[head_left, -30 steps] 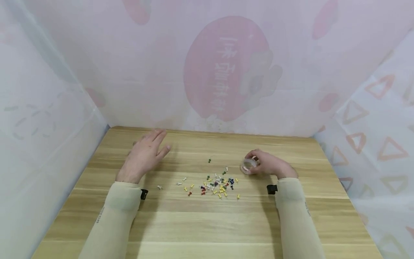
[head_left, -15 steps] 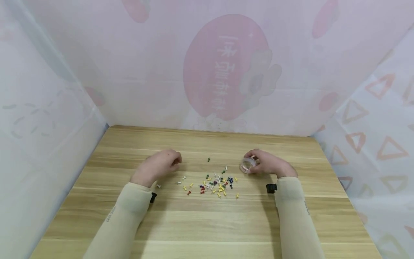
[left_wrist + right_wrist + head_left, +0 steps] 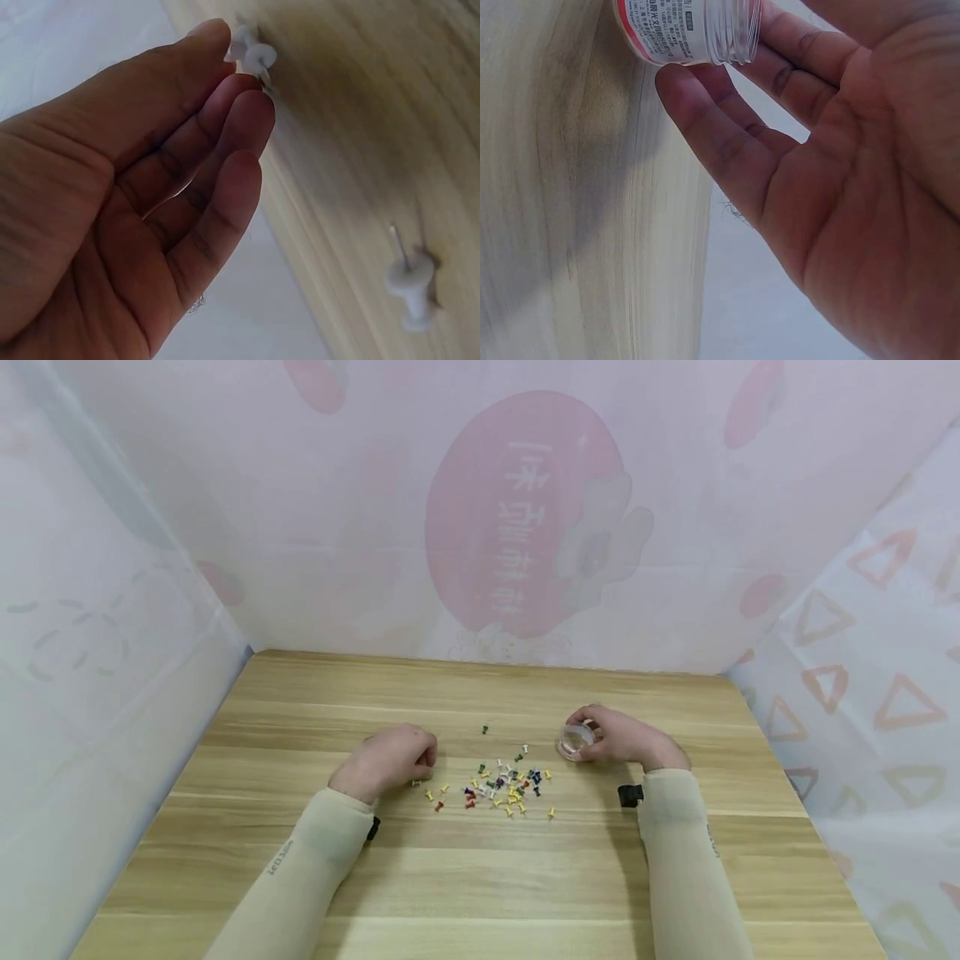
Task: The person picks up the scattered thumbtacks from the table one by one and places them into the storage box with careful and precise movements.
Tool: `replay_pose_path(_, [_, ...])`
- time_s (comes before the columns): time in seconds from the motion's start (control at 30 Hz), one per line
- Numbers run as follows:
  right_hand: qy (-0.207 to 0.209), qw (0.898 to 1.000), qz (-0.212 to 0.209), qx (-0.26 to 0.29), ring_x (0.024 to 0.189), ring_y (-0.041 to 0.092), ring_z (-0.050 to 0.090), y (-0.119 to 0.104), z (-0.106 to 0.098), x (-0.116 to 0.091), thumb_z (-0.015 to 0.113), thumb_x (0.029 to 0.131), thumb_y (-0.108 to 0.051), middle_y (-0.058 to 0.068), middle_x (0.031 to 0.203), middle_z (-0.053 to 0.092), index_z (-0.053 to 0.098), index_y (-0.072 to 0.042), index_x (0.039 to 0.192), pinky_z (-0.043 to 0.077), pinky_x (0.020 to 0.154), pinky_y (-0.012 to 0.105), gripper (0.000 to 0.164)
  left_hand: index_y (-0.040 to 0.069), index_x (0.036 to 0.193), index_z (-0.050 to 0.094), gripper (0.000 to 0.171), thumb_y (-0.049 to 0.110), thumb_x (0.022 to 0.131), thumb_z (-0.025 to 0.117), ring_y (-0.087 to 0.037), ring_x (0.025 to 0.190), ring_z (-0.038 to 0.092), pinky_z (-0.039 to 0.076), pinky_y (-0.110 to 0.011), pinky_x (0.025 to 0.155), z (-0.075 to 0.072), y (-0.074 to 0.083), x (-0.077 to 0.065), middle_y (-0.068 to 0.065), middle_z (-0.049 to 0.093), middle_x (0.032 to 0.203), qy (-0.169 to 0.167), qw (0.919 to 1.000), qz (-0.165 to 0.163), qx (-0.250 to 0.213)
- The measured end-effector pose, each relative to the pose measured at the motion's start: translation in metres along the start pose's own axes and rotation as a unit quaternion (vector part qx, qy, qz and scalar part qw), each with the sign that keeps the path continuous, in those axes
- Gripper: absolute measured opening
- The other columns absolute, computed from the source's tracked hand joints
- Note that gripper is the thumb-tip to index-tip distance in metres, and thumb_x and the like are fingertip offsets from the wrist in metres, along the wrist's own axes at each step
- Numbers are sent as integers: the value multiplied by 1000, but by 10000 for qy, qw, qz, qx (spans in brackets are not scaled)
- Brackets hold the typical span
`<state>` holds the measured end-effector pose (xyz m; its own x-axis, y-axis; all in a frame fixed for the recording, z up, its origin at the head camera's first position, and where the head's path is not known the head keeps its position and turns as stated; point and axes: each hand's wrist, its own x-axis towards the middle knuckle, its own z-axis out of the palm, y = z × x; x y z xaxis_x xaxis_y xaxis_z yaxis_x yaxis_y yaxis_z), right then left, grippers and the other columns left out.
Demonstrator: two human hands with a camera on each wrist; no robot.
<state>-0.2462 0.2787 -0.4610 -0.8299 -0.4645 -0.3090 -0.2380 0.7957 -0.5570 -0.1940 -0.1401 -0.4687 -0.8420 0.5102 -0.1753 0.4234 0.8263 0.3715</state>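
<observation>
Several small coloured pushpins (image 3: 504, 781) lie scattered on the wooden table (image 3: 480, 877) between my hands. My left hand (image 3: 426, 764) sits curled at the left edge of the scatter. In the left wrist view its thumb and fingertips (image 3: 225, 90) pinch a white pushpin (image 3: 252, 51) close to the table, and another white pushpin (image 3: 411, 289) lies loose on the wood nearby. To the right of the pins, my right hand (image 3: 592, 737) grips a small clear jar (image 3: 575, 742). The jar (image 3: 686, 30) has a threaded open mouth and a red and white label, and is tilted on its side.
A single green pin (image 3: 485, 729) lies apart, behind the scatter. Pink and white printed cloth walls (image 3: 525, 527) close in the table at the back and on both sides. Bare wood stretches along the front between my sleeves.
My left hand moved right and nearer, from flat and open at the back left to curled over the leftmost pins, taking hold of a white pin. The right hand and jar stayed put.
</observation>
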Motion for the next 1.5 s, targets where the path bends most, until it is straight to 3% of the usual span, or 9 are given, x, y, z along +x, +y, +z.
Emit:
replay_pose_path(0.43, [16,10000,-58,67,145,48,67,2,1,4,90,104,-13,27,155,69,66,1,155,57,123,66,57,13,92,75,20,2,106,83,-13,80,59,54,-29,75,1,3,4,1,72,89,-2,10000,90,-24])
replay_pose_path(0.87, [-178,9980,-603,-21,144,41,70,-11,18,19,90,105,-18,23,157,71,65,2,158,58,125,62,63,13,98,77,16,0,108,77,-12,78,61,53,-27,71,-3,1,9,0,74,93,178,9994,162,-250])
replay_pose_path(1.07, [-380,9964,-753,92,135,32,72,-15,23,24,90,106,-20,19,153,73,65,-1,160,60,120,56,63,11,103,80,10,3,109,77,-11,80,62,55,-29,74,-4,2,12,0,76,96,274,9990,227,-256])
replay_pose_path(1.27, [-466,9952,-775,380,139,33,69,-10,26,25,90,106,-20,19,154,71,64,-3,162,58,124,58,64,12,109,83,6,7,110,80,-9,87,67,63,-33,83,0,5,16,0,82,105,507,9978,386,-184])
replay_pose_path(1.5, [-529,9931,-732,744,141,35,69,-8,26,27,91,105,-21,19,155,70,64,-4,162,55,127,63,66,10,114,84,5,11,112,81,-16,102,79,69,-40,98,1,24,30,-3,86,112,697,9961,491,-246])
